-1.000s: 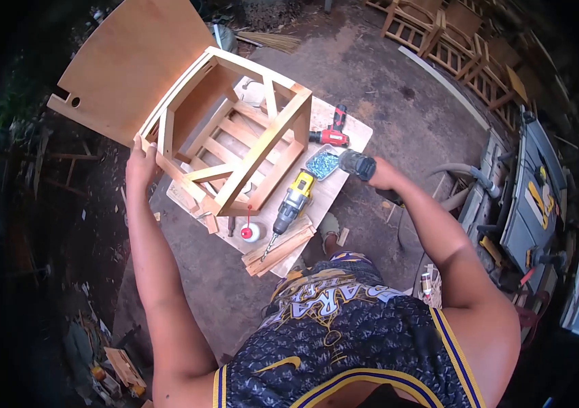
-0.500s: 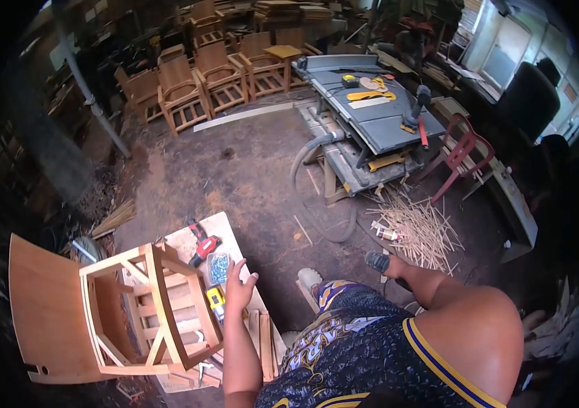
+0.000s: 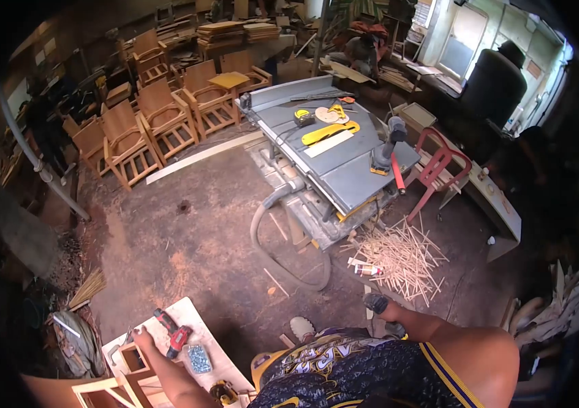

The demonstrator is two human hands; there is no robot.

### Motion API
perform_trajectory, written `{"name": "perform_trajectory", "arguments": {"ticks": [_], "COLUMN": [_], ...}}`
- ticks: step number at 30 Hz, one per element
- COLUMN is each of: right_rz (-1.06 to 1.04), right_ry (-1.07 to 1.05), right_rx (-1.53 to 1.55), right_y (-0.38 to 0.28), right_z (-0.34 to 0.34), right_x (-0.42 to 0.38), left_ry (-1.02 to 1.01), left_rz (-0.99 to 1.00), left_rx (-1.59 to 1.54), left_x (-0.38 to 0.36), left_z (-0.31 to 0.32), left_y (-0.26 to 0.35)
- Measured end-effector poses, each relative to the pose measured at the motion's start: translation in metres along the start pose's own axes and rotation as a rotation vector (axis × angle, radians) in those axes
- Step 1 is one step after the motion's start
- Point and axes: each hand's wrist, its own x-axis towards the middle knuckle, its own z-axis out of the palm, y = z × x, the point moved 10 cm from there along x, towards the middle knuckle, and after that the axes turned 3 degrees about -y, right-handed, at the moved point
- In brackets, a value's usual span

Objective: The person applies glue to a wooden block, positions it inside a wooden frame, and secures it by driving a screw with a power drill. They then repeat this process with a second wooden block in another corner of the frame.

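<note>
My left hand [image 3: 144, 336] reaches over the workbench [image 3: 197, 323] at the lower left, beside the top corner of a wooden chair frame [image 3: 99, 387]. Its visible fingertips are slightly apart, with nothing seen between them; whether it touches the frame is unclear. A red drill [image 3: 178, 340] and a clear box of blue-grey screws [image 3: 199, 358] lie just right of that arm. A yellow tape measure [image 3: 223, 392] is partly cut off below. Out to the right, my right hand [image 3: 376, 303] hangs above the floor, with something dark covering or filling it; its fingers cannot be made out.
A table saw [image 3: 351, 170] bears a tape measure, a yellow push stick and a cordless tool. Its hose [image 3: 257, 238] curls on the floor beside thin wood strips [image 3: 405, 262]. Wooden chairs [image 3: 160, 109] stand behind, a red plastic chair [image 3: 439, 163] at right. A person [image 3: 361, 51] is at the back.
The view has tilted up and shifted right, so the bench and chair frame sit lower. My left hand has moved from beside the screw box to the frame's far corner.
</note>
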Motion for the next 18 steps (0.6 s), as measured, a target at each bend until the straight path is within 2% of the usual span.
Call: {"name": "perform_trajectory", "arguments": {"ticks": [1, 3, 4, 6, 7, 8, 9, 10, 12, 13, 14, 15, 16, 18], "right_rz": [-0.113, -0.094, -0.084, -0.036, -0.101, -0.054, -0.008, 0.012, -0.528, -0.425, -0.705, -0.891, -1.077, -0.877], "right_ry": [-0.072, -0.145, -0.182, -0.176, -0.065, -0.123, -0.186, -0.311, -0.050, -0.110, -0.114, -0.084, -0.039, -0.242], "right_rx": [-0.004, -0.007, -0.009, 0.163, 0.081, 0.131, 0.179, -0.016, -0.206, -0.188, -0.286, -0.335, -0.385, -0.154], "right_y": [0.010, 0.006, 0.002, -0.055, -0.059, -0.066, -0.080, -0.105, -0.102, -0.167, -0.201, -0.226, -0.269, -0.342], "right_z": [0.023, 0.024, 0.024, -0.027, -0.035, -0.037, -0.040, -0.042, -0.023, -0.056, -0.045, -0.044, -0.051, -0.047], "right_x": [0.042, 0.072, 0.085, 0.058, 0.067, 0.068, 0.064, 0.060, 0.097, 0.063, 0.068, 0.075, 0.072, 0.103], "left_ry": [0.033, 0.064, 0.064, 0.017, 0.124, 0.229, 0.212, 0.199, 0.263, 0.329, 0.392, 0.486, 0.516, 0.391], "left_rz": [-0.033, -0.077, -0.180, -0.388, -0.430, -0.483, -0.578, -0.669, -0.773, -0.818, -0.847, -0.878, -0.913, -1.150], "left_rx": [-0.062, -0.022, -0.065, -0.228, -0.123, -0.011, 0.118, 0.233, 0.080, 0.010, -0.043, -0.126, -0.136, -0.037], "left_x": [0.006, 0.021, 0.031, 0.057, 0.059, 0.056, 0.049, 0.052, 0.046, 0.030, 0.019, 0.008, 0.007, -0.019], "left_z": [-0.005, -0.021, -0.024, -0.015, -0.027, -0.038, -0.039, -0.042, -0.033, -0.041, -0.057, -0.072, -0.077, -0.080], "left_y": [0.001, -0.003, -0.015, -0.063, -0.064, -0.074, -0.092, -0.106, -0.138, -0.130, -0.117, -0.101, -0.120, -0.162]}}
